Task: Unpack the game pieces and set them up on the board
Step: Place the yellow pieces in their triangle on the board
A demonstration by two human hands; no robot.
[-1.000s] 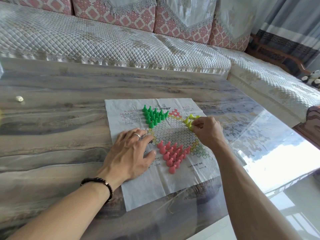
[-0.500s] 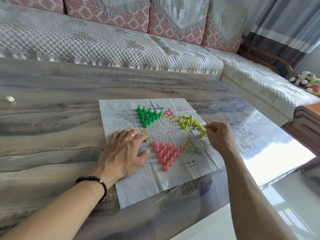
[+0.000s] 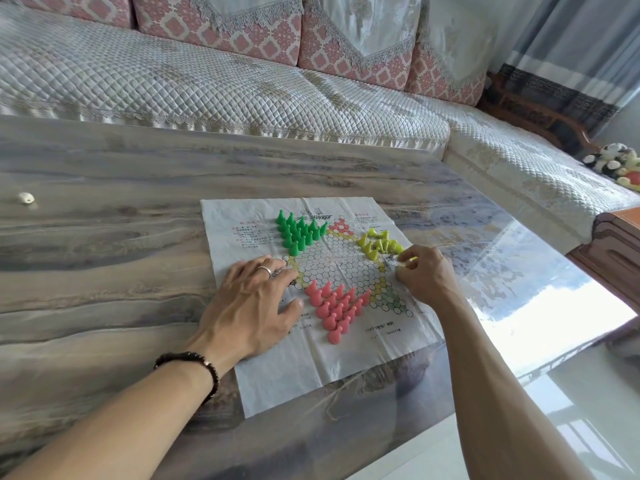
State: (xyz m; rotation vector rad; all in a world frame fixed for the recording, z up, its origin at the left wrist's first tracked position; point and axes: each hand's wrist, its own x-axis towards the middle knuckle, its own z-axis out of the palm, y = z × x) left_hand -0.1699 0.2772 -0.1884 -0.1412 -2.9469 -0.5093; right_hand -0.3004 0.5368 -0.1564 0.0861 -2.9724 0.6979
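Yellow pieces [image 3: 379,243] – paper board [image 3: 322,355] (unfinished)

Lying flat on the table [image 3: 104,271], near its front right edge: the paper board [image 3: 346,358]. Standing on the board in three clusters: one group of pieces [image 3: 299,232] at far left, another [image 3: 379,244] at far right, a third [image 3: 334,308] nearest. Running behind the table: the sofa [image 3: 207,84].

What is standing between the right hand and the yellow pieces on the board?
Nothing visible is in the way. The right hand sits at the near edge of the yellow pieces, its fingers bent around something small and yellowish. The pink pieces and green pieces stand off to the left on the paper board.
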